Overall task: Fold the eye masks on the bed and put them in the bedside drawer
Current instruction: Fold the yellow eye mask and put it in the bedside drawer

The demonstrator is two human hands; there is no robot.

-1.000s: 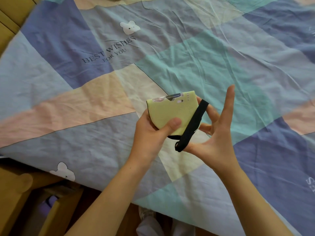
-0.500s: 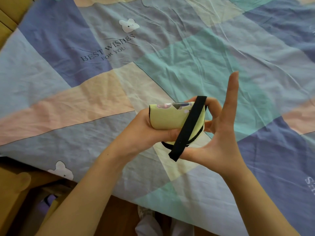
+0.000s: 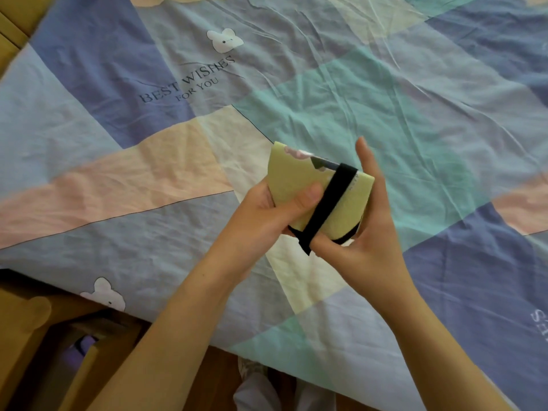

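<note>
Between both hands (image 3: 367, 232), yellow folded eye mask (image 3: 299, 185), black-strapped.

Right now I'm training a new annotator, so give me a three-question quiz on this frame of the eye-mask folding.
1. True or false: the folded yellow eye mask lies flat on the bedspread.
2. What runs across the mask's face? A) black strap B) white ribbon C) zip
3. Whose thumb presses the mask's yellow face?

Key
1. False: both hands hold it above the bedspread.
2. A: the black strap crosses it diagonally, its lower end under the right hand's thumb.
3. The left hand's.
</note>
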